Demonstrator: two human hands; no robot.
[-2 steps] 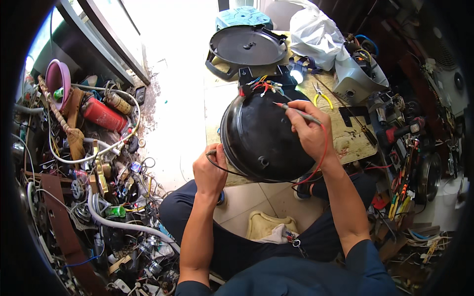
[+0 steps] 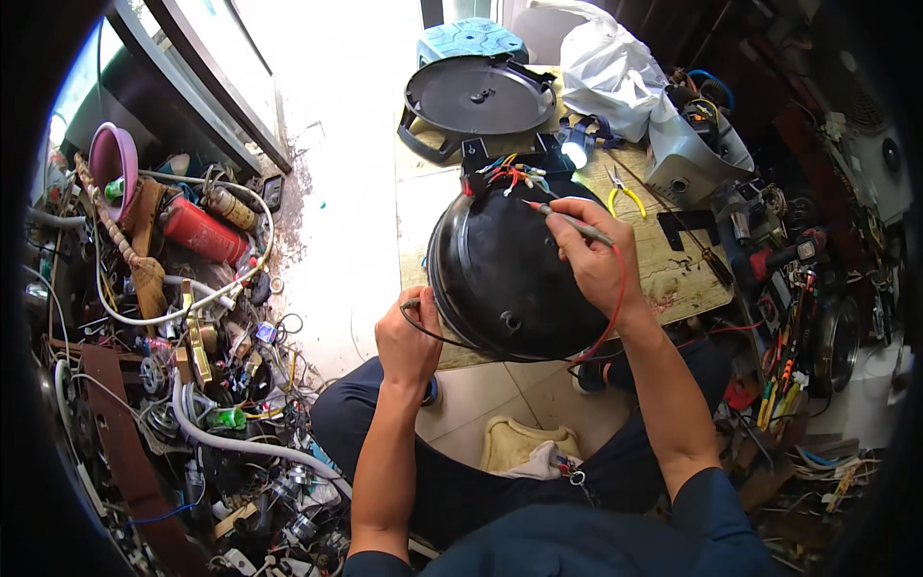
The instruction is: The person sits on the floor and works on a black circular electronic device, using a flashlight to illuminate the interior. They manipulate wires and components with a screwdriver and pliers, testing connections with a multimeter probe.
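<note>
A round black appliance body (image 2: 510, 279) lies on a worn wooden board (image 2: 683, 288), with a bundle of coloured wires (image 2: 510, 171) at its top edge. My right hand (image 2: 596, 250) grips a red-leaded probe (image 2: 580, 225), its tip close to the body's upper surface just below the wires. My left hand (image 2: 404, 341), at the body's left side, holds a black-leaded probe (image 2: 412, 304); its tip is hidden. Yellow-handled pliers (image 2: 628, 197) and a lit lamp (image 2: 575, 149) lie right of the wires, and a screwdriver (image 2: 716, 264) is at the board's right side.
A black oval lid (image 2: 452, 96), blue stool (image 2: 466, 38), white bag (image 2: 611, 72) and grey housing (image 2: 692, 168) are behind. Dense clutter with a red cylinder (image 2: 202, 231) and hoses fills the left floor. Tools (image 2: 788, 346) crowd the right; a door frame (image 2: 231, 87) stands upper left.
My right hand and its probe have shifted slightly left, and my left hand appears a little lower in the picture. Both still hold the probes.
</note>
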